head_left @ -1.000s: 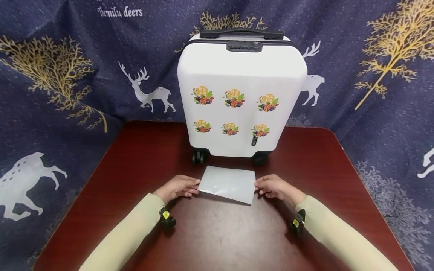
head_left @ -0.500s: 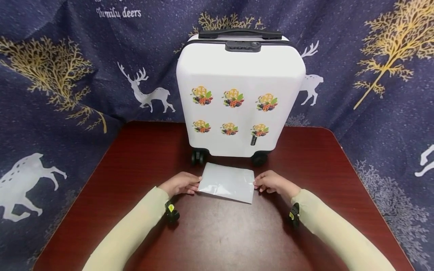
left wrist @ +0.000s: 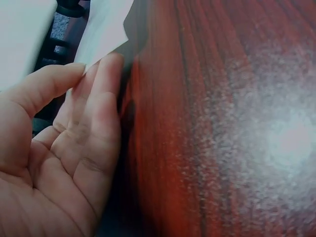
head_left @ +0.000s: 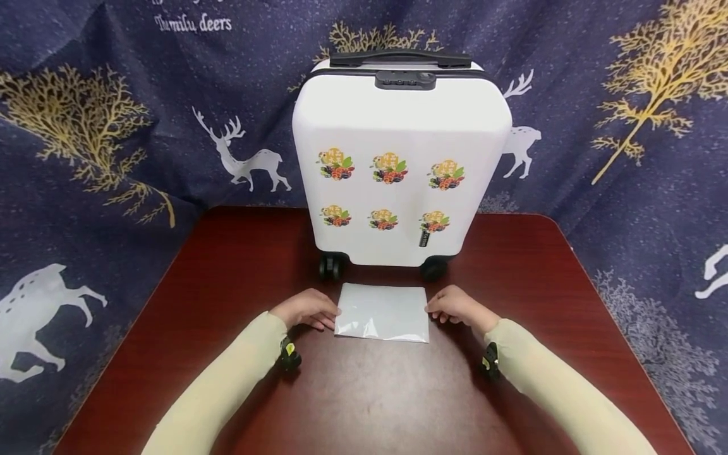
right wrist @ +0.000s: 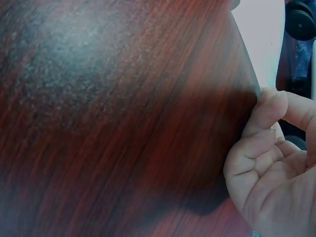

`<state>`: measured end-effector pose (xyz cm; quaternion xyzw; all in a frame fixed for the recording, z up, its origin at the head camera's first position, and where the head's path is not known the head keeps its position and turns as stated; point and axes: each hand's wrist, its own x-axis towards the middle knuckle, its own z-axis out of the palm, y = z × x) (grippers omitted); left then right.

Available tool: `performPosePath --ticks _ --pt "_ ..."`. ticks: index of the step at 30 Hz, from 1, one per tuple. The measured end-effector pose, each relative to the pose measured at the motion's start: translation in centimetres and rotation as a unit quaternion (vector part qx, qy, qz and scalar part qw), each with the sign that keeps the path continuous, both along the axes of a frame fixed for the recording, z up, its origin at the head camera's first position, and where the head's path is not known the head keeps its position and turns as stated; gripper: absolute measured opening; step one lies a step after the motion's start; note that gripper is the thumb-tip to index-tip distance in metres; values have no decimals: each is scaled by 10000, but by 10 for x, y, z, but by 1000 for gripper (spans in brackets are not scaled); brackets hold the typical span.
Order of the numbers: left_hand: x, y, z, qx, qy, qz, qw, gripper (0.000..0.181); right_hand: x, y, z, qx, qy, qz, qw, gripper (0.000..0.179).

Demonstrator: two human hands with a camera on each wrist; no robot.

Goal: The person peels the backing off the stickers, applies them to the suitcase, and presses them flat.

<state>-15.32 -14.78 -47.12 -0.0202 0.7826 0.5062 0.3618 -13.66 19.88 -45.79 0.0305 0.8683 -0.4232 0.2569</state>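
Observation:
A glossy white sheet [head_left: 382, 311] lies low over the table in front of the suitcase, its long sides running left to right. At its left edge, my left hand [head_left: 309, 309] pinches it between thumb and fingertips; the left wrist view shows the sheet's corner [left wrist: 109, 34] passing between them. My right hand [head_left: 459, 308] pinches the opposite edge. In the right wrist view the thumb and index finger meet on the sheet [right wrist: 264, 42], while the other fingers curl below.
A white suitcase [head_left: 400, 120] with several fruit stickers stands upright on black wheels [head_left: 330, 266] just behind the sheet. The dark red table [head_left: 364, 404] reflects light. A blue cloth [head_left: 239, 69] with deer and trees hangs behind.
The sheet's near edge, slanted before, now runs nearly level and the sheet looks flatter. Both hands keep their pinch at its sides. The head view has shifted slightly.

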Motion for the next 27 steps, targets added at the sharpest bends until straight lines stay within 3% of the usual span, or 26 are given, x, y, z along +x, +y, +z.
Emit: performPosePath --ticks 7,16,27 --pt "2 10 4 -296 200 -234 9991 6 5 3 1 103 146 -189 9997 15" --pt "7 20 15 -796 634 -396 9940 13 6 0 -3 224 410 -367 9982 14" --pt "10 24 20 -926 720 -329 9926 22 10 -1 0 484 545 -318 9968 17"
